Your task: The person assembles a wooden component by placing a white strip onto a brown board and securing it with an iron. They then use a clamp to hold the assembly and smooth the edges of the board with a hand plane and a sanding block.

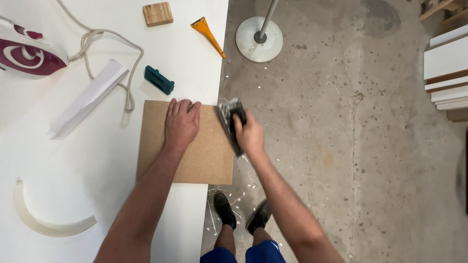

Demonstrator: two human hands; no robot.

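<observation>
I press my left hand [181, 122] flat, fingers spread, on the chipboard panel [187, 156] at the table's [97, 170] right edge; my right hand [249, 134] grips a trimming tool [229, 119] on the panel's overhanging edge; trimmings litter the floor [341, 146], the edge looks partly trimmed.

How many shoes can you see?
2. Both black shoes stand on the concrete floor below the table edge: one shoe on the left, the other shoe just right of it. None look hidden.

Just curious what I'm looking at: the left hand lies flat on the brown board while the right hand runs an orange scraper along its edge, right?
Not quite. The head view shows the right hand gripping a dark tool at the board edge; the orange scraper lies untouched on the table. The left hand does lie flat on the board.
</observation>
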